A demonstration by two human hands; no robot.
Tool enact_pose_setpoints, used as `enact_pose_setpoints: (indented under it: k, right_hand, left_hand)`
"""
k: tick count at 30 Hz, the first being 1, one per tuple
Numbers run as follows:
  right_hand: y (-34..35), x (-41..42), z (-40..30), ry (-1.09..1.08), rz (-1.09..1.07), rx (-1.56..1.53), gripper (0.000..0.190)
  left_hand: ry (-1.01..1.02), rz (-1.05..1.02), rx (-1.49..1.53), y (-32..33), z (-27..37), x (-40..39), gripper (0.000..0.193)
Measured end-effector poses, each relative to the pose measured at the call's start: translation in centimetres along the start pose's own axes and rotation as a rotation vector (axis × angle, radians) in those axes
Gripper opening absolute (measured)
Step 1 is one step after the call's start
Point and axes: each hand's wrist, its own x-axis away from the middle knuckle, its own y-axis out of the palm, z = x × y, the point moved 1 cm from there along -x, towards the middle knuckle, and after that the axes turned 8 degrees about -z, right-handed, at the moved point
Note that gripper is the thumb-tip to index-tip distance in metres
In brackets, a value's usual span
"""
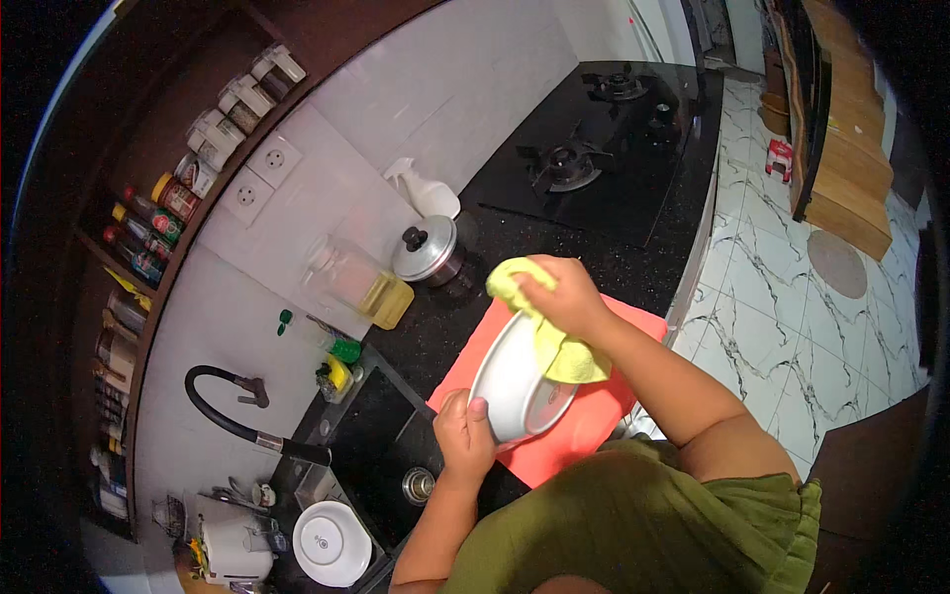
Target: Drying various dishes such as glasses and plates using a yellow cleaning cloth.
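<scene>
A white bowl is tilted on its side above a coral-red cloth on the black countertop. My left hand grips the bowl's lower rim, thumb on the outside. Bunched in my right hand is a yellow-green cloth, which hangs over the bowl's upper rim and outer wall. Part of the bowl's base shows below the cloth. The bowl's inside is turned away from view.
Left of the cloth lies a black sink with a black flexible faucet. An upside-down white bowl rests beside it. A lidded pot, a clear container and a gas hob stand farther back. Spice jars line a shelf.
</scene>
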Motion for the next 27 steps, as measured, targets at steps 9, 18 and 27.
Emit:
enact_pose_setpoints:
  k: [9, 18, 27]
  right_hand:
    - [3.0, 5.6, 6.8, 0.733, 0.369, -1.042, 0.039]
    - [-0.1, 0.4, -6.2, -0.108, -0.229, 0.274, 0.038]
    - [1.0, -0.7, -2.2, -0.03, -0.026, 0.021, 0.026]
  left_hand:
    - [-0.079, 0.087, 0.166, -0.2, -1.8, 1.6, 0.038]
    - [-0.132, -0.12, 0.218, -1.2, 2.1, -1.0, 0.039]
    - [-0.171, -0.042, 0.098, -0.7, 0.3, 0.2, 0.039]
